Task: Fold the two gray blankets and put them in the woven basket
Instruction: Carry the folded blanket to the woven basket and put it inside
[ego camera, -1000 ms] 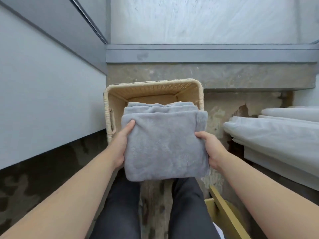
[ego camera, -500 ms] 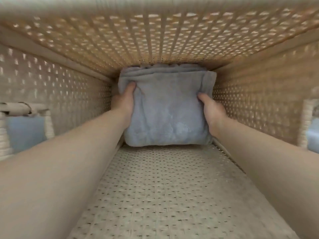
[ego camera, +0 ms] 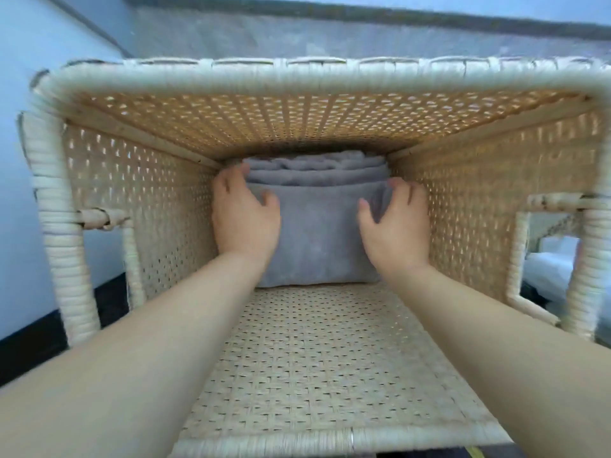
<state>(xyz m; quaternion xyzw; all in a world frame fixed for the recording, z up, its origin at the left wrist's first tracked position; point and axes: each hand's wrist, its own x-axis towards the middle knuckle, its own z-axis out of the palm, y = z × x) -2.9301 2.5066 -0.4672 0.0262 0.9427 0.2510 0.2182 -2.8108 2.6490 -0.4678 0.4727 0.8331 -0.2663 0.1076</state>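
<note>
Loosened: left hand (ego camera: 244, 223), right hand (ego camera: 395, 226); gray blankets (ego camera: 317, 236) stacked in woven basket (ego camera: 330, 81).

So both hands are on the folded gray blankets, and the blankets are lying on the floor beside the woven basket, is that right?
Not quite. The head view shows the folded gray blankets lying inside the woven basket, at its bottom, not on the floor beside it. The left hand and right hand are on them, as you said.
</note>
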